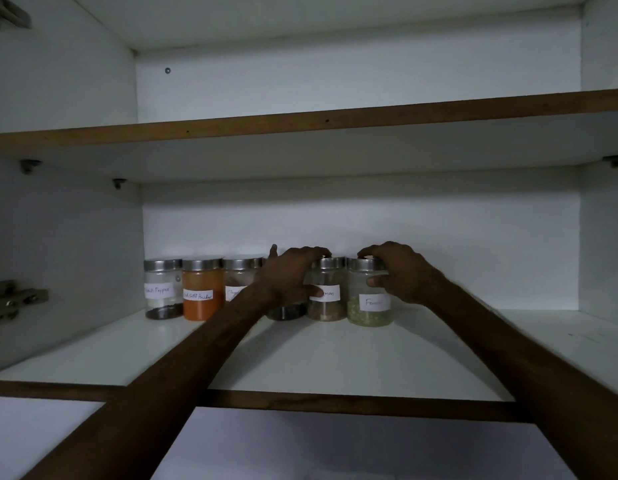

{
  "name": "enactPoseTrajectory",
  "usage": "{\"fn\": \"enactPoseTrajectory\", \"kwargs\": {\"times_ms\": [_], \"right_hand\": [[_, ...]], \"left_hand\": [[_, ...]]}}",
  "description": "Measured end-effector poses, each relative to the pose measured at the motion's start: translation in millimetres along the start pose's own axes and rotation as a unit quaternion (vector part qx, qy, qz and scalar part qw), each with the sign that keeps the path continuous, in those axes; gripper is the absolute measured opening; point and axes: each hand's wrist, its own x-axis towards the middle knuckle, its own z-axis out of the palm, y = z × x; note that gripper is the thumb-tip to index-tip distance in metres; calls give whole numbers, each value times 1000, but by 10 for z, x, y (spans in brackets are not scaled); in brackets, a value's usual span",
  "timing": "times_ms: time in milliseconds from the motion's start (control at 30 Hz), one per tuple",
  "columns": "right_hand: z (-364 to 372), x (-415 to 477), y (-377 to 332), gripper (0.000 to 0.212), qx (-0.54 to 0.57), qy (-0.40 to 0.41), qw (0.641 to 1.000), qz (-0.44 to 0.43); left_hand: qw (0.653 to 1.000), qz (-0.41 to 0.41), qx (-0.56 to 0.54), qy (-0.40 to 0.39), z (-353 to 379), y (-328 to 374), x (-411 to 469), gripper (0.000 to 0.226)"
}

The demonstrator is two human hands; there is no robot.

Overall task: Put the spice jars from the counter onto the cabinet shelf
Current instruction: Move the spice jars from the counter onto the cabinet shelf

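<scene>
1. Head view, looking into an open white cabinet: both bare forearms reach up and forward from the bottom of the frame, converging on a row of glass spice jars that stands at the back of the lower shelf (335, 355).
2. Left hand (290, 277): palm down, wrist slightly bent, the fingers draped over the steel lid and the thumb pressed against the front of the cinnamon jar (326, 299), just at its label. It is grasping this jar, and the hand also covers most of a fourth jar (286, 311) directly to its left, of which only the dark base shows.
3. Right hand (401, 271): fingers curled over the lid of the fennel jar (369, 303), thumb against the glass below the lid. It is gripping this jar, which stands upright on the shelf at the right end of the row, touching the cinnamon jar.
4. Left of the hands, three more jars stand upright side by side: the black pepper jar (163, 289) at the far left, the red chilli powder jar (201, 291) next, then a jar (240, 280) whose label is partly hidden by the left forearm.
5. Upper shelf (300, 124) with a brown edge runs across above; a metal hinge (13, 301) sits on the left cabinet wall.
</scene>
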Motion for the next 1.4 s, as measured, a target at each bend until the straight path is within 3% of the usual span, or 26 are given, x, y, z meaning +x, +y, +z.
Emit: {"fn": "enactPoseTrajectory", "kwargs": {"times_ms": [200,433,567,700,800,867,967,1133,1233,1333,1400], "right_hand": [[158,32,2,53,-99,26,995,15],[137,-24,25,81,-10,17,1000,7],[228,-13,-51,78,-62,5,998,12],[265,-47,-18,95,-126,-13,992,26],[256,-47,-37,94,-265,33,954,-136],[283,1,-90,82,-343,45,887,-306],[376,100,-85,63,-402,29,809,-427],[671,236,17,53,-452,31,765,-457],[700,240,-40,52,-443,37,769,-460],[806,334,-354,53,-427,36,772,-469],[919,445,-580,54,-424,35,776,-465]], "left_hand": [[1000,-3,13,15,38,8,-19,74],[1000,8,30,7,78,7,-24,78],[999,13,35,21,121,15,10,79],[997,45,57,40,52,-97,-98,94],[994,32,43,96,-113,-510,-367,87],[993,-12,28,114,-240,-906,-639,85],[992,-77,31,96,-395,-1428,-968,90],[983,-171,59,31,-504,-2135,-1489,102],[976,-210,-44,26,-420,-2216,-1575,114],[940,-266,-211,25,-345,-2176,-1490,99],[931,-286,-227,12,-308,-2179,-1452,102]]}}
